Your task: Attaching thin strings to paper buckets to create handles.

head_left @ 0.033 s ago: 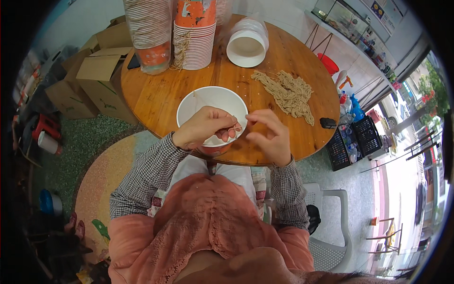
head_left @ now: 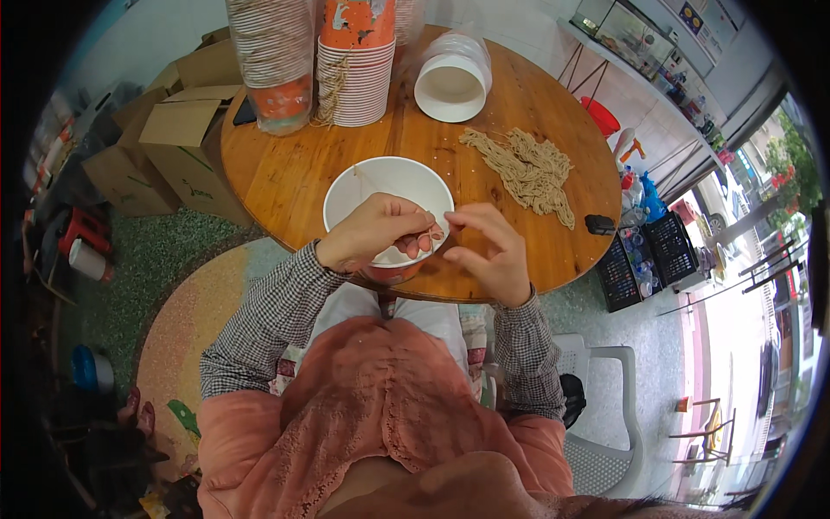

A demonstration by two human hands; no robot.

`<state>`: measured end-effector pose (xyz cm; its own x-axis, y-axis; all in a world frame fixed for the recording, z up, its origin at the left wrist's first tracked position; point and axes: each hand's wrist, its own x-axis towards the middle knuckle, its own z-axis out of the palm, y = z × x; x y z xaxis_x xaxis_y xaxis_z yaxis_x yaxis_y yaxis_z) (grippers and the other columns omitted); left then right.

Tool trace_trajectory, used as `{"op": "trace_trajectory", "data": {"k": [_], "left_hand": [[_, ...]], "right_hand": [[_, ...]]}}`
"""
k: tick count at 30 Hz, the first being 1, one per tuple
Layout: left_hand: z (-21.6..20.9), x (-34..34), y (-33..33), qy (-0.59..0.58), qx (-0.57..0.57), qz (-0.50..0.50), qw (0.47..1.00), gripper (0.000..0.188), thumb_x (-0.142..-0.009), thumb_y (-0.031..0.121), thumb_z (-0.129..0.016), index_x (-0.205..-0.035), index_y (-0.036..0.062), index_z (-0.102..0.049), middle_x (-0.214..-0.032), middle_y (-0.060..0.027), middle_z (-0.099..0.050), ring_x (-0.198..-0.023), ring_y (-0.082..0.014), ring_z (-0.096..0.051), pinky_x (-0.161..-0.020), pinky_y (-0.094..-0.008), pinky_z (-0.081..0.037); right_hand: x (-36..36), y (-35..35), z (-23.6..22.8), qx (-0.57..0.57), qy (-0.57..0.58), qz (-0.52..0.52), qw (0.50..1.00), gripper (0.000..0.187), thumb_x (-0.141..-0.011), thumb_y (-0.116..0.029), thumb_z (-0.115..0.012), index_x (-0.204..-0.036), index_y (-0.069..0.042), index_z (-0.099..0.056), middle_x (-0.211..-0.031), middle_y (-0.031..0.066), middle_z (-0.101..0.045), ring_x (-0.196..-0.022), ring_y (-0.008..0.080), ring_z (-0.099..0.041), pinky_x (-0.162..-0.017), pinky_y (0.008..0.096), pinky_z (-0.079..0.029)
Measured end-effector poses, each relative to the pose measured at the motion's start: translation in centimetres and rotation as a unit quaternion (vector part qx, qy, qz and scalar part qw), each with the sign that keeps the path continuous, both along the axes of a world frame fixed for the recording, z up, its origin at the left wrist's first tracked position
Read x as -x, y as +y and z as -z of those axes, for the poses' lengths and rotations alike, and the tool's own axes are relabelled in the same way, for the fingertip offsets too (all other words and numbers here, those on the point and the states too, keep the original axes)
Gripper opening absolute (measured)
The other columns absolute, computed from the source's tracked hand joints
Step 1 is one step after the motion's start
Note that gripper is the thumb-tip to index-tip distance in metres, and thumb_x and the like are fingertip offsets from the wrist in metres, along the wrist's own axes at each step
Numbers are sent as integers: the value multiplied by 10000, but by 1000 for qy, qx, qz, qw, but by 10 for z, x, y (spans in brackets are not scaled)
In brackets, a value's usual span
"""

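Over the near rim of a large white paper bucket, my left hand pinches a thin piece of string between thumb and forefinger, its other fingers curled below. A short strand also hangs on the inner wall at the bucket's far left. My right hand is just right of the rim, thumb and forefinger apart, and I see nothing in it. The bucket stands upright at the table's near edge; an orange patch shows low on its outside. A heap of tan string lies beyond my right hand.
The round wooden table also bears tall stacks of paper buckets, a bagged stack lying on its side and a small black object. Cardboard boxes stand at the left, a grey plastic chair at the right.
My right hand has shifted very slightly to the left, toward the left fingertips. My left hand keeps its pinch on the string.
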<state>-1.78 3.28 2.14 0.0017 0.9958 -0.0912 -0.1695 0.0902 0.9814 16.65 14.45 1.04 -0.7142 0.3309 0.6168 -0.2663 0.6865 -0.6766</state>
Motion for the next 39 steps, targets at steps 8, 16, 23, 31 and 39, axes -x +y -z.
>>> {"op": "trace_trajectory", "data": {"k": [8,16,23,31,39], "left_hand": [[4,-4,5,-12,-11,5,1000,255,-969,162,-494,-889,-28,-644,-761,-26,-638,-640,-66,-574,-636,-192,-473],[1,-7,8,30,-70,32,997,138,-914,98,-575,-912,-30,-627,-793,-22,-637,-674,-67,-579,-643,-186,-472],[7,0,-1,293,-104,4,950,113,-872,86,-599,-889,-24,-615,-774,-40,-634,-659,-92,-592,-596,-229,-487],[-7,-11,-12,82,-39,-36,995,157,-940,155,-516,-925,-1,-509,-802,-56,-639,-513,-83,-554,-451,-206,-426],[-2,-9,-13,103,-51,-26,993,137,-929,131,-530,-931,-6,-531,-746,-34,-599,-496,-70,-526,-435,-203,-411]], "right_hand": [[7,-7,13,-31,39,63,997,240,-742,34,-708,-977,-6,-680,-923,92,-639,-835,194,-624,-731,274,-500],[5,-11,8,17,49,112,992,113,-773,45,-680,-879,10,-666,-847,90,-629,-783,170,-613,-692,265,-493],[4,-8,11,12,38,127,991,70,-797,32,-662,-864,25,-644,-851,92,-617,-765,165,-599,-680,252,-478],[10,-7,10,99,50,34,993,55,-856,21,-609,-910,26,-608,-927,81,-616,-783,108,-581,-672,219,-474],[15,-7,3,268,-74,-38,960,109,-975,-115,-485,-991,-12,-515,-723,7,-554,-544,42,-479,-505,193,-407]]}}
